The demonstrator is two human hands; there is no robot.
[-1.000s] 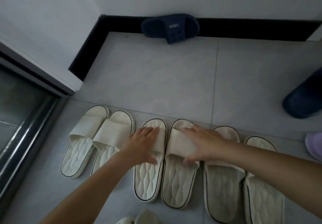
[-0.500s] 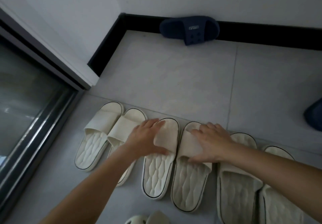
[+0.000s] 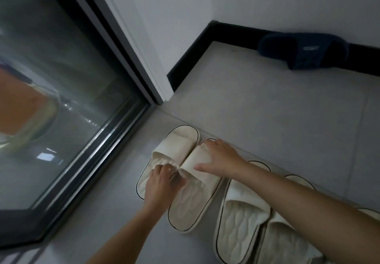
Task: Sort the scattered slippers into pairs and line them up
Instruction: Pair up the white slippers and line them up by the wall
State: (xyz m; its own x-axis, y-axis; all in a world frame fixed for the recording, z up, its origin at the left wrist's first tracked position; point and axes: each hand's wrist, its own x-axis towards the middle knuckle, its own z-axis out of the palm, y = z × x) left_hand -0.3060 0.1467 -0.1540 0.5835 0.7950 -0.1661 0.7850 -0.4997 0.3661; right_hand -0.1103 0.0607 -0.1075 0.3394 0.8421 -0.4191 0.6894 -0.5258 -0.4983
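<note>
Several cream slippers stand side by side on the grey tiled floor. My left hand [image 3: 162, 183] lies across the leftmost cream slipper [image 3: 176, 140], its bent fingers hooked at the strap opening. My right hand [image 3: 220, 157] rests flat, fingers spread, on the strap of the second cream slipper [image 3: 189, 206], which touches the first. To the right, under my right forearm, sit a third cream slipper [image 3: 238, 222] and a fourth [image 3: 287, 243]. A navy slipper [image 3: 304, 54] lies alone against the far wall.
A glass sliding door [image 3: 61, 99] with a dark metal track [image 3: 92, 171] runs along the left, close to the leftmost slipper. A black baseboard [image 3: 189, 62] lines the corner and the far wall. Bare tiles [image 3: 267, 109] stretch between the row and the navy slipper.
Both hands have left the middle pair and moved left onto the leftmost pair. The view has swung left, so the right end of the row is out of view.
</note>
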